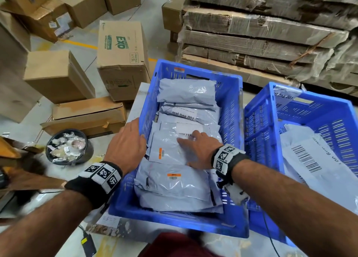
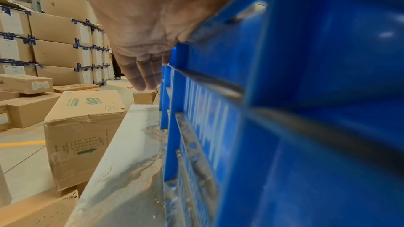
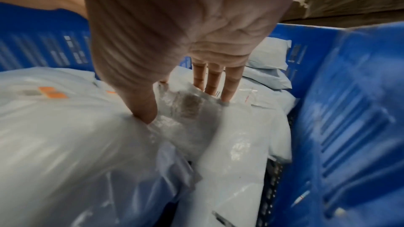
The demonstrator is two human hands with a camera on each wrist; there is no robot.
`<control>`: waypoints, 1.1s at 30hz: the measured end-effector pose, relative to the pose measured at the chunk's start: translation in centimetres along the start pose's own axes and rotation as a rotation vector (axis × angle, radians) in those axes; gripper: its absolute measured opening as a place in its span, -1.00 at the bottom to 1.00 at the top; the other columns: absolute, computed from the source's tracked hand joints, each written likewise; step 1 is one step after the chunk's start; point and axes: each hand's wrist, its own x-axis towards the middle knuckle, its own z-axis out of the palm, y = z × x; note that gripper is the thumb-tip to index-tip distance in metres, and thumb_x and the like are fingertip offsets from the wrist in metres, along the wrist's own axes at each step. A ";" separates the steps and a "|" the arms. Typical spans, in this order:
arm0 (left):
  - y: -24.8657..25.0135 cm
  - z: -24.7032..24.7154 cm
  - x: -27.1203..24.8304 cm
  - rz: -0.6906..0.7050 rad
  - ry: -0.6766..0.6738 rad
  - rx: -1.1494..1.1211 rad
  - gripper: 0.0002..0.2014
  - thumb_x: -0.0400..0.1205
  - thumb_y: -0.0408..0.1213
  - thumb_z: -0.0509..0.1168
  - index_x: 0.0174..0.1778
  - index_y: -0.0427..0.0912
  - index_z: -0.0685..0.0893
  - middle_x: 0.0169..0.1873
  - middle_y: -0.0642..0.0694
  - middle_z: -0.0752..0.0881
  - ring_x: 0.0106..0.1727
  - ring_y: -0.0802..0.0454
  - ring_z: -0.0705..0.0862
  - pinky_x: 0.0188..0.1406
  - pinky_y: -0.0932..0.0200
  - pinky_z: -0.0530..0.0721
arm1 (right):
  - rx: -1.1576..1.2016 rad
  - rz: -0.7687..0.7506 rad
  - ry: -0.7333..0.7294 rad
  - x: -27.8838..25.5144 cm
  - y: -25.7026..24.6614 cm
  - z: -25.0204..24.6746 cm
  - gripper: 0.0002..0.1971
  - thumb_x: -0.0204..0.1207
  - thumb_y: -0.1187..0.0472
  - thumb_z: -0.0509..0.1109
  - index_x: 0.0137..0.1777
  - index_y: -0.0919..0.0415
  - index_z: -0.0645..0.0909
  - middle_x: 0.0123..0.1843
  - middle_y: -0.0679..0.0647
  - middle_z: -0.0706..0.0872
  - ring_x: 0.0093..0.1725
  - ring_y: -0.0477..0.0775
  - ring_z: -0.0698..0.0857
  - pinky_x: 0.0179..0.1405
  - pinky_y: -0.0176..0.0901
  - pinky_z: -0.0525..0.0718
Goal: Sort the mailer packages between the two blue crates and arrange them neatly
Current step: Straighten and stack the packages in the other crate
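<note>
The right hand (image 1: pixel 199 150) lies flat, fingers straight, pressing a grey mailer (image 1: pixel 168 148) in the full crate (image 1: pixel 230 94), which is packed wall to wall under it. The left hand (image 1: pixel 126 146) rests open on that crate's left rim, fingers straight along the outer wall, a bare strip of bench (image 2: pixel 131 144) below. Right of the right wrist, touching, stands the second crate (image 1: pixel 259 125), mailers (image 1: pixel 313 169) low inside, room above them.

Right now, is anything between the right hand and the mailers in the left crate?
Nothing visible. The right hand already lies flat on the top grey mailer inside the left crate. The left hand only rests on the crate's outer rim.
</note>
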 end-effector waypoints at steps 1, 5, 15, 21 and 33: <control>0.0 0.0 0.0 -0.004 -0.001 -0.005 -0.58 0.75 -0.20 0.13 0.54 -0.21 0.36 0.21 -0.24 0.62 0.13 -0.23 0.61 0.16 -0.15 0.61 | 0.008 -0.045 0.006 0.0 -0.4 0.1 -0.17 0.48 -0.12 0.47 0.67 -0.23 0.11 0.46 0.20 0.37 0.37 0.31 0.51 0.22 0.19 0.67; 0.2 -0.1 -0.1 -0.010 -0.002 -0.019 -0.57 0.75 -0.21 0.13 0.55 -0.21 0.36 0.19 -0.23 0.62 0.10 -0.21 0.60 0.14 -0.15 0.62 | 0.010 -0.216 -0.104 -0.3 -2.1 0.7 -0.24 0.53 0.13 0.37 0.69 -0.27 0.15 0.58 0.10 0.37 0.45 0.26 0.53 0.25 0.20 0.69; 0.2 -0.2 -0.1 -0.014 -0.012 -0.029 -0.57 0.76 -0.23 0.13 0.56 -0.21 0.36 0.19 -0.21 0.60 0.12 -0.19 0.57 0.11 -0.08 0.54 | 0.052 -0.053 0.128 2.1 1.0 -2.7 -0.36 0.58 0.05 0.41 0.64 -0.24 0.31 0.69 0.09 0.30 0.63 0.21 0.34 0.46 0.13 0.50; 0.2 -0.1 -0.1 -0.025 -0.018 -0.042 -0.55 0.76 -0.23 0.14 0.58 -0.20 0.34 0.18 -0.19 0.60 0.12 -0.16 0.57 0.11 -0.05 0.51 | -0.112 -0.027 -0.061 3.3 1.7 -0.3 -0.11 0.60 -0.13 0.37 0.73 -0.25 -0.18 0.74 0.26 0.02 0.64 0.33 0.28 0.52 0.23 0.48; 0.1 0.0 -0.1 -0.025 -0.014 -0.065 -0.45 0.67 -0.14 0.02 0.62 -0.18 0.34 0.28 -0.20 0.59 0.20 -0.22 0.58 0.16 -0.11 0.54 | -0.184 0.025 -0.001 6.2 0.9 -0.7 -0.09 0.46 -0.22 0.41 0.69 -0.27 -0.08 0.50 0.19 0.32 0.39 0.31 0.50 0.17 0.17 0.65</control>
